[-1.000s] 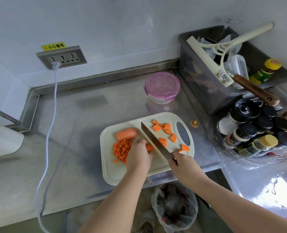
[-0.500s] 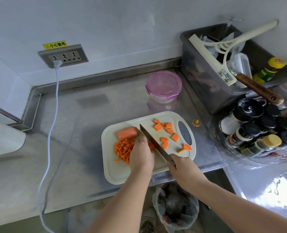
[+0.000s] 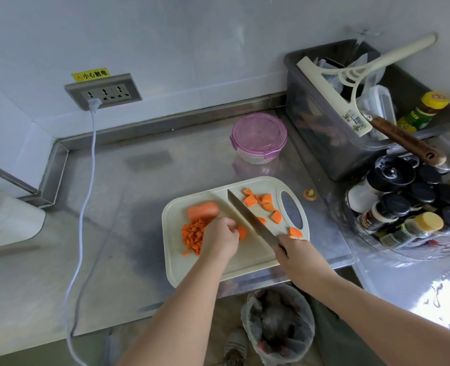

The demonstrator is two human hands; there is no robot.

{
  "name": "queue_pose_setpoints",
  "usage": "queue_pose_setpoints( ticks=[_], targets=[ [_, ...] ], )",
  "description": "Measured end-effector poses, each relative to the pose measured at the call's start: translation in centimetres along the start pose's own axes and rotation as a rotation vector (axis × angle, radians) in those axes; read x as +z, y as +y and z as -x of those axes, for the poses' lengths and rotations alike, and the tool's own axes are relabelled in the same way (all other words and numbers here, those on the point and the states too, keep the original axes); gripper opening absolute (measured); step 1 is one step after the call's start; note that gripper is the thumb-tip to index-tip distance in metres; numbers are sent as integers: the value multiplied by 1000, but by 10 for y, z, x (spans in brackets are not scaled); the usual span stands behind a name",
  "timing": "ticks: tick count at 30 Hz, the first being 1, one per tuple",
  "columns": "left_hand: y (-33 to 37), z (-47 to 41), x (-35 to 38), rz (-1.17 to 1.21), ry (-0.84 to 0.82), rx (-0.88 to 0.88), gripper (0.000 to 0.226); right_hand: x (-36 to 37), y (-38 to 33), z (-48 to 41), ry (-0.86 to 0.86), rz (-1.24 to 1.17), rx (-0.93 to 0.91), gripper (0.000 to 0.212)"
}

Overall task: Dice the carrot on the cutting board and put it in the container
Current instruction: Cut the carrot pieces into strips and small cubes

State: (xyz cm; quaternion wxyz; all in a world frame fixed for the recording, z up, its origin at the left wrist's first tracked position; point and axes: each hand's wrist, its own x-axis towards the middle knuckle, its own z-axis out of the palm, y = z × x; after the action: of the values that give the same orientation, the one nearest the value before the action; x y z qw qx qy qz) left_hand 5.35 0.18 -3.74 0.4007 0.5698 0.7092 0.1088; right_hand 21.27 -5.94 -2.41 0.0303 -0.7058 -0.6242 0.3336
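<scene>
Left hand [image 3: 219, 239] curled, pinching an orange carrot slice [image 3: 242, 231] on the cream cutting board [image 3: 245, 257], small dice [image 3: 192, 237] heaped just left of it, carrot stub [image 3: 203, 211] beyond its knuckles, right hand [image 3: 296, 256] gripping the knife [image 3: 250, 216], rough chunks [image 3: 263, 204] past the blade, pink-lidded container [image 3: 259, 137] farther back, steel counter [image 3: 113, 207], white wall [image 3: 192, 48].

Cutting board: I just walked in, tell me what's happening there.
A person is dicing carrot on the cutting board. The right grip holds the knife, whose blade lies diagonally across the board. The left grip, fingers curled, steadies a carrot piece just left of the blade. A pile of small dice lies by the left grip, with an uncut carrot chunk behind it and rough pieces right of the blade. The container stands behind the board with its pink lid on.
</scene>
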Motion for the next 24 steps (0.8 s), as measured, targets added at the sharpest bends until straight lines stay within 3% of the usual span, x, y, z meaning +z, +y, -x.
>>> queue_pose_setpoints(
  ticks=[9,24],
  targets=[
    [9,-8,1,-161,-85,47,29,7,-1,11,-8,-95,45,19],
    [0,7,11,56,-16,-65,22,15,-8,12,-28,-105,40,22]
  ],
)
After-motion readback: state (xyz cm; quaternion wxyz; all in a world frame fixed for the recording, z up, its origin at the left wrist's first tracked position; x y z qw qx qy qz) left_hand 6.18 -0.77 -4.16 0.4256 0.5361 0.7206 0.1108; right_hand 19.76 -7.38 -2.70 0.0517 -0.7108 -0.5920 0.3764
